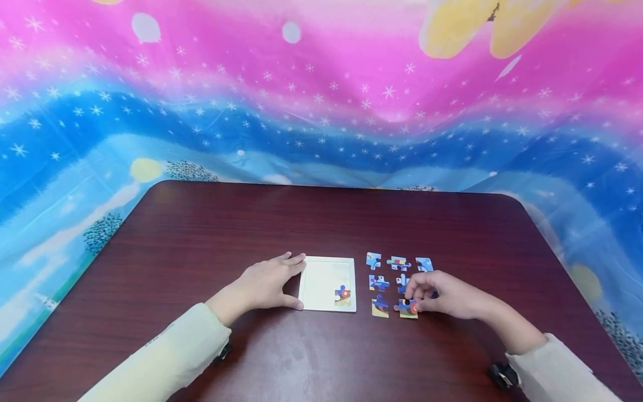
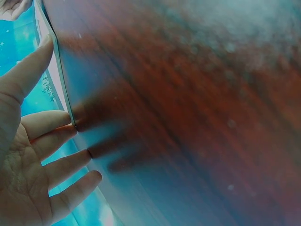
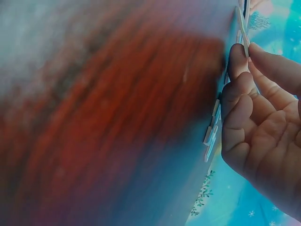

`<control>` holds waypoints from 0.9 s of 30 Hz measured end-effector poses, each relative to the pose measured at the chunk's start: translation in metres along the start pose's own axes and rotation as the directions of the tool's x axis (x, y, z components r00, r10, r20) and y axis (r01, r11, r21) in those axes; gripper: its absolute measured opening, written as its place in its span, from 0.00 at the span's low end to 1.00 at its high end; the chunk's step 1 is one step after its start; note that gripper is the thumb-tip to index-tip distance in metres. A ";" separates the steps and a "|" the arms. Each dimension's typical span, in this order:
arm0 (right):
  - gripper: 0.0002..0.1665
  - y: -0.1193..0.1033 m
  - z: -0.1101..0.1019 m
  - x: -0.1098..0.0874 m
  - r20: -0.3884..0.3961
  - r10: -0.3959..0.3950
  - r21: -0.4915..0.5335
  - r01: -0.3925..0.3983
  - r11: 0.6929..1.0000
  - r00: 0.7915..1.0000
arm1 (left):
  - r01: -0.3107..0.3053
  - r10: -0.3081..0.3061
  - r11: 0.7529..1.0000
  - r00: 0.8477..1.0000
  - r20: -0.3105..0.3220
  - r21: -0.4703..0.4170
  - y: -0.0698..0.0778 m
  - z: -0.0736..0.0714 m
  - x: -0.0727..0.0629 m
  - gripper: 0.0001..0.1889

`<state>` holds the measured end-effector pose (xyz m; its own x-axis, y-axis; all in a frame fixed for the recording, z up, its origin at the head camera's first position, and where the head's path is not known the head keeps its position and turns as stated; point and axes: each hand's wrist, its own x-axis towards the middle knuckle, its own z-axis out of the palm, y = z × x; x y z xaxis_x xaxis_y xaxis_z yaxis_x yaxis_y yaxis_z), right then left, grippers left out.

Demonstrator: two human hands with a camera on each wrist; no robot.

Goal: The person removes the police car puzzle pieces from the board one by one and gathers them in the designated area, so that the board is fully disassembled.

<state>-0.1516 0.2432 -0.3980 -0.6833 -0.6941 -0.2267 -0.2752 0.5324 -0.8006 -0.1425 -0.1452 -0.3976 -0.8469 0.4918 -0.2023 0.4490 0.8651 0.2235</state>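
Observation:
A shallow white puzzle tray (image 1: 321, 282) lies flat on the table, with one puzzle piece (image 1: 343, 297) in its lower right corner. My left hand (image 1: 268, 283) rests at the tray's left edge, fingers spread and fairly straight, thumb touching near the bottom corner. To the right of the tray, my right hand (image 1: 447, 293) pinches a puzzle piece (image 1: 406, 309) between thumb and index finger. In the right wrist view this piece (image 3: 243, 33) is seen edge-on and tilted. Several loose pieces, among them a puzzle piece (image 1: 379, 282), lie in rows beside and partly behind that hand.
The dark red-brown table (image 1: 251, 223) has a glossy top with rounded far corners. A pink and blue patterned cloth (image 1: 321, 100) hangs behind it and along both sides. Dark wrist devices (image 1: 502, 375) show under the sleeves.

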 end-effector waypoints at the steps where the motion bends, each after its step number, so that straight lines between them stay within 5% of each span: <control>1: 0.05 0.000 0.000 0.000 -0.004 0.004 -0.012 -0.004 1.000 1.000 | 0.001 -0.001 1.000 1.000 0.001 0.000 0.000 0.000 0.000 0.46; 12: 0.06 -0.001 -0.009 -0.002 -0.070 0.045 -0.092 -0.051 0.994 0.997 | 0.003 -0.003 1.000 1.000 0.003 -0.002 0.000 0.000 -0.001 0.46; 27: 0.06 -0.010 -0.012 0.029 -0.087 -0.047 -0.174 0.031 0.984 0.995 | 0.014 -0.014 1.000 1.000 0.009 0.004 0.000 0.001 0.000 0.46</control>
<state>-0.1767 0.2230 -0.3901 -0.7256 -0.6737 -0.1400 -0.4101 0.5867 -0.6983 -0.1424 -0.1452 -0.3984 -0.8506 0.4804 -0.2137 0.4383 0.8724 0.2164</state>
